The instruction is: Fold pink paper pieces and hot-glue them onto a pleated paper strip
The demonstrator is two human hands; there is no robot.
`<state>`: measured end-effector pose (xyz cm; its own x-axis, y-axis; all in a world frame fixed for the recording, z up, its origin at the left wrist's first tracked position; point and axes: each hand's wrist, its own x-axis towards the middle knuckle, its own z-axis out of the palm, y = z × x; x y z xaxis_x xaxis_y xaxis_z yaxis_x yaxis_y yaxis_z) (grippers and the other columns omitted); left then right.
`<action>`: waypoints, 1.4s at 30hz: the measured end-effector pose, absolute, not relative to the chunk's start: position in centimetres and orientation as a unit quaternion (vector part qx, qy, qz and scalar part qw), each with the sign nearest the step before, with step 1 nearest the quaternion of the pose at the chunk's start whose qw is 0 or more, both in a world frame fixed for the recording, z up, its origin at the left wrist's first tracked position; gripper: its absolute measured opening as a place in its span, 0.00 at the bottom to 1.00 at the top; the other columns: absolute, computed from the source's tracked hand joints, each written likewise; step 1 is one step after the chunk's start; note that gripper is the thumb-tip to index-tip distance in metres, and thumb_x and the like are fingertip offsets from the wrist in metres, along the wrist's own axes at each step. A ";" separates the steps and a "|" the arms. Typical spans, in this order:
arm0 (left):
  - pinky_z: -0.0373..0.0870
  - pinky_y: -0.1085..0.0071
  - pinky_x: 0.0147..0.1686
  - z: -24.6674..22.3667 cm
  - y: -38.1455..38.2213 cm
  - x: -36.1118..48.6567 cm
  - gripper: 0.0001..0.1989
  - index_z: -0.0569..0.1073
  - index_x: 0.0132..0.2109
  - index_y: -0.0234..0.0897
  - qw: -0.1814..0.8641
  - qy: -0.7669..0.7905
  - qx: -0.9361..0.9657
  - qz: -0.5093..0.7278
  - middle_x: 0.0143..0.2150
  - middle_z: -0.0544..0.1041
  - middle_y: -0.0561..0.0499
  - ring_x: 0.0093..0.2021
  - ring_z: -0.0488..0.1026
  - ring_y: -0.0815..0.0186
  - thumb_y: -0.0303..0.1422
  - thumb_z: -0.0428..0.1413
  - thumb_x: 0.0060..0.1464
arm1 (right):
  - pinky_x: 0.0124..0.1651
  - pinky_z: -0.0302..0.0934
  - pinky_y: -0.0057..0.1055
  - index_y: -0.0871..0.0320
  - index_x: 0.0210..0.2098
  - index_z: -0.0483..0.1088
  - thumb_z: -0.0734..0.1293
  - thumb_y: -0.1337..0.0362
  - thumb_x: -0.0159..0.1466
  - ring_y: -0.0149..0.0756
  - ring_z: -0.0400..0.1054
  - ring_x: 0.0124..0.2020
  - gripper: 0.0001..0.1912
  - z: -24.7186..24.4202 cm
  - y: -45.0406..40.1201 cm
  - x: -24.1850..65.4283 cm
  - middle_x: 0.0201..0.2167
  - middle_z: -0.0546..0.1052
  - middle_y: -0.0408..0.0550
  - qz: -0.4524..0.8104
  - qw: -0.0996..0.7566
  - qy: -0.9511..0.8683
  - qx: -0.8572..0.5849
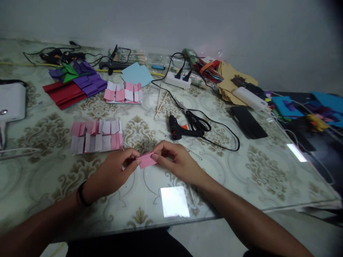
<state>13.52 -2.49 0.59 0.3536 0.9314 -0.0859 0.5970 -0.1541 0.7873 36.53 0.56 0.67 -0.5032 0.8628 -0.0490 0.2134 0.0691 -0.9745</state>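
Note:
A small pink piece of folded paper (147,161) is held between both hands, just above the patterned tabletop. My left hand (114,171) pinches its left end between thumb and fingers. At the other end, the thumb and fingers of my right hand (178,160) close on it. Just beyond my left hand lies a sheet with rows of folded pink and white paper pieces (96,136). A similar pink and white set (123,93) lies farther back. Past my right hand rest a black glue gun (182,131) and black-handled scissors (198,120).
A cord loops from the glue gun to a white power strip (177,80). Red folded paper (64,93), purple folded paper (91,84) and light blue sheets (137,74) lie at the back left. A black phone (248,122) is on the right; a white device (12,101) stands far left.

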 end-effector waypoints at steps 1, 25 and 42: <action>0.63 0.75 0.29 0.8 -2.5 13.5 0.11 0.75 0.39 0.37 0.397 0.528 0.719 0.218 0.30 0.77 0.56 0.30 0.71 0.72 0.37 0.51 0.65 | 0.34 0.60 0.22 0.60 0.37 0.73 0.69 0.58 0.67 0.25 0.66 0.30 0.10 0.6 0.6 36.6 0.29 0.74 0.42 0.555 0.294 -0.665 -0.405; 0.74 0.65 0.49 -0.6 -2.3 13.3 0.11 0.78 0.46 0.38 0.197 0.442 0.859 0.170 0.44 0.80 0.50 0.45 0.77 0.65 0.28 0.50 0.68 | 0.40 0.64 0.27 0.59 0.42 0.73 0.66 0.63 0.71 0.30 0.70 0.37 0.06 -0.6 1.0 36.8 0.37 0.76 0.47 0.359 0.207 -0.849 -0.329; 0.72 0.66 0.46 -1.7 -2.4 13.6 0.10 0.78 0.46 0.37 0.146 0.425 0.874 0.184 0.41 0.79 0.50 0.43 0.76 0.65 0.30 0.50 0.69 | 0.36 0.59 0.24 0.59 0.35 0.70 0.67 0.68 0.69 0.27 0.67 0.32 0.05 -1.2 0.9 36.4 0.32 0.73 0.43 0.334 0.216 -0.856 -0.330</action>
